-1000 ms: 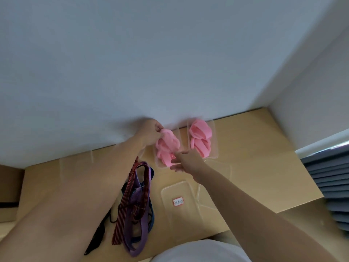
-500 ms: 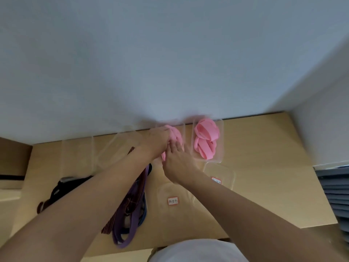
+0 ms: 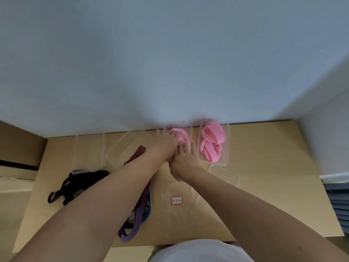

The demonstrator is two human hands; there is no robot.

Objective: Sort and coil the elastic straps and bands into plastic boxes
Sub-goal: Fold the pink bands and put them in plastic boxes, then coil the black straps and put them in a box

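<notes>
A coiled pink band [image 3: 180, 136] lies in a clear plastic box [image 3: 189, 129] at the back of the wooden table, against the wall. My left hand [image 3: 166, 146] reaches in from the left, its fingers curled over the band's near end. Beside it, my right hand [image 3: 184, 161] presses straight fingers on the band's near right side. To the right stands a second clear box [image 3: 227, 148] holding two coiled pink bands [image 3: 212, 142]. A red-and-black striped strap [image 3: 138, 153], a purple band [image 3: 132, 230] and a blue band [image 3: 149, 211] lie under my left forearm.
Two empty clear boxes [image 3: 89, 148] [image 3: 128, 148] stand at the back left. A bundle of black straps [image 3: 79, 183] lies at the left. A clear lid with a red-framed label [image 3: 176, 200] and another lid [image 3: 226, 176] lie in front of the boxes.
Both hands lowered the pink band into the box. My right hand went from holding it to pressing with straight fingers. The camera swung, bringing the black straps into view.
</notes>
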